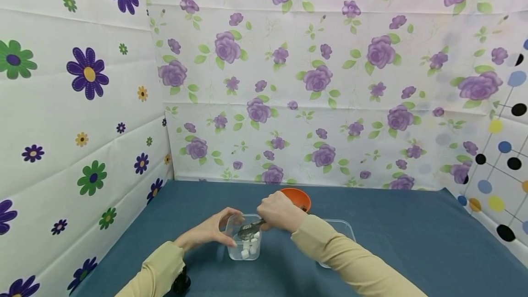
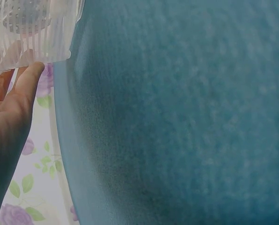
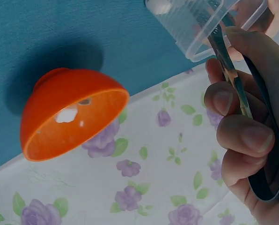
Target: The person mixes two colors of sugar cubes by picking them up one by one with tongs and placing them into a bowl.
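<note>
A clear plastic container (image 1: 232,252) stands on the blue cloth, with several small white pieces (image 1: 245,254) inside. My left hand (image 1: 211,229) grips its left side, thumb at the front and fingers round the back. In the left wrist view, fingertips (image 2: 34,70) press against the ribbed wall. Metal tongs (image 1: 249,229) are in my right hand (image 1: 281,211), their slotted heads down inside the container above the white pieces. The right wrist view shows fingers curled round both arms of the tongs (image 3: 219,47); whether the heads hold a piece, I cannot tell.
Behind my right hand sits an orange bowl (image 1: 296,193); a white piece (image 3: 66,114) shows inside it. A second clear container (image 1: 345,228) is partly hidden under my right forearm. Flowered sheets (image 1: 288,81) hang along the back and sides of the table (image 1: 412,233).
</note>
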`<state>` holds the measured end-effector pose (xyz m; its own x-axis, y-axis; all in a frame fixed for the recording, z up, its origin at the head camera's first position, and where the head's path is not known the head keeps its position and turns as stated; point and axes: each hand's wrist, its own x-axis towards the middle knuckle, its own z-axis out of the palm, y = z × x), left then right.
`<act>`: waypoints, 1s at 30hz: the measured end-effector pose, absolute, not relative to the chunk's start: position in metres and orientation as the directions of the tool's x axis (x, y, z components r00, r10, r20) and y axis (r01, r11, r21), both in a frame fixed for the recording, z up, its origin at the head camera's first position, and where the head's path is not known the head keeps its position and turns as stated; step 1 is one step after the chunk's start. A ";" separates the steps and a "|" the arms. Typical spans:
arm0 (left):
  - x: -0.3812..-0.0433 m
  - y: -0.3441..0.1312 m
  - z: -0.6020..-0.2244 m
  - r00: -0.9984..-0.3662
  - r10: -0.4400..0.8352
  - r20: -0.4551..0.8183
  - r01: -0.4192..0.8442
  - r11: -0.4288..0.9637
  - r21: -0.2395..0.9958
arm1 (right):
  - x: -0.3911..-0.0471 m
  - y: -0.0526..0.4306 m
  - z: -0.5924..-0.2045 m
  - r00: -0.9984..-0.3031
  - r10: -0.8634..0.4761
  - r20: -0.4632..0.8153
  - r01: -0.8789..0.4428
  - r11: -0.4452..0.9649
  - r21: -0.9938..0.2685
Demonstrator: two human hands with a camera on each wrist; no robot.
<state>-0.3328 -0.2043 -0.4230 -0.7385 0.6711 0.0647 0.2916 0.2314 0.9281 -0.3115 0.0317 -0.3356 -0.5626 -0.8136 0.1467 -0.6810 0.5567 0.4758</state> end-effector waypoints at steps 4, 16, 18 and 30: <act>-0.334 -0.205 -0.423 -0.734 0.676 0.072 0.301 0.227 0.926 | -0.309 0.026 -0.334 -0.585 -0.800 0.129 -0.649 0.558 0.517; -0.334 -0.205 -0.424 -0.731 0.679 0.065 0.287 0.219 0.932 | -0.310 0.027 -0.335 -0.584 -0.804 0.114 -0.645 0.545 0.536; -0.334 -0.205 -0.424 -0.732 0.678 0.066 0.289 0.221 0.932 | -0.311 0.029 -0.334 -0.580 -0.806 0.116 -0.660 0.548 0.514; -0.333 -0.204 -0.424 -0.758 0.651 0.048 0.277 0.254 0.927 | -0.314 0.055 -0.321 -0.537 -0.821 0.191 -0.752 0.569 0.332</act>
